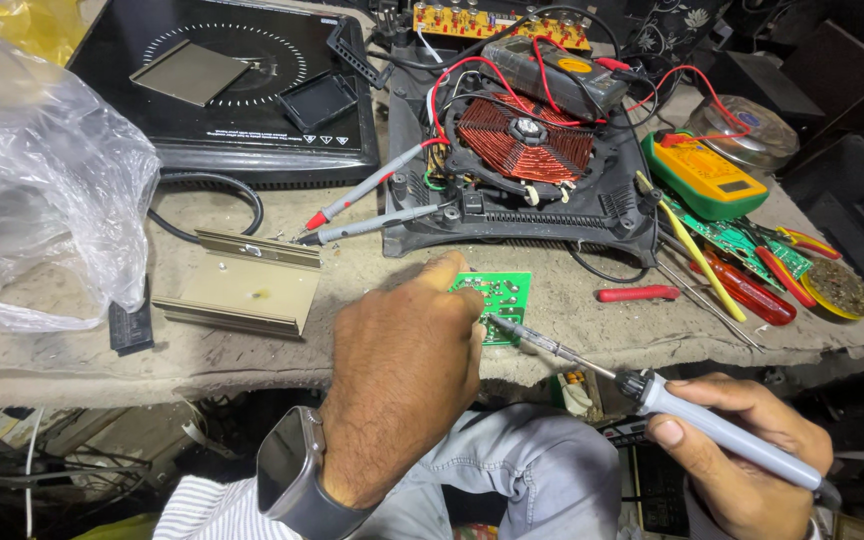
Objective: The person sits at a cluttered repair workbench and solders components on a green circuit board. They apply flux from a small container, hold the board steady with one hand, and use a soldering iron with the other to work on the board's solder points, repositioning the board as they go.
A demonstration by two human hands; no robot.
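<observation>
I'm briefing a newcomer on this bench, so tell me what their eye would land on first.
First, the copper-red induction coil in the opened black cooker base at the top centre, with red wires looping over it. Next, near the bench edge, the left hand pins a small green circuit board while the right hand holds a soldering iron with its tip at the board. A yellow multimeter lies to the right.

Worn, dusty grey workbench (252, 350) (edge crumbling), cluttered dark floor (72, 470) beneath, even daylight, dim shelving behind
</observation>
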